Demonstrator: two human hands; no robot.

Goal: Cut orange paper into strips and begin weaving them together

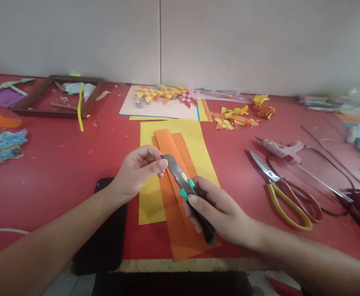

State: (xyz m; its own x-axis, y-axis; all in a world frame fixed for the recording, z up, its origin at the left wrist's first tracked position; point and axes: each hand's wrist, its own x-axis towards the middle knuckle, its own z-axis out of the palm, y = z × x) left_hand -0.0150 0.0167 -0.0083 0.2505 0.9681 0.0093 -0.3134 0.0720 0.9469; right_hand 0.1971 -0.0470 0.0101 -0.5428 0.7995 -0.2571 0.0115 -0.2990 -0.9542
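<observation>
My right hand point(213, 207) is wrapped round the black and green handle of a utility knife point(189, 186), its blade extended toward the upper left. At the blade's tip, my left hand point(144, 170) pinches with thumb and forefinger; the fingertips meet the end of the blade. Below both hands lies folded orange paper point(180, 242), a long strip with a crease, on top of a yellow sheet point(150, 205). Part of the orange paper is hidden by my right hand and the knife.
A black phone point(101, 242) lies by my left forearm. Scissors point(270, 176) and a pink glue gun point(283, 151) with its cable are at the right. Behind are woven paper pieces on a white sheet point(158, 109), orange-yellow scraps point(235, 119) and a brown frame point(47, 113).
</observation>
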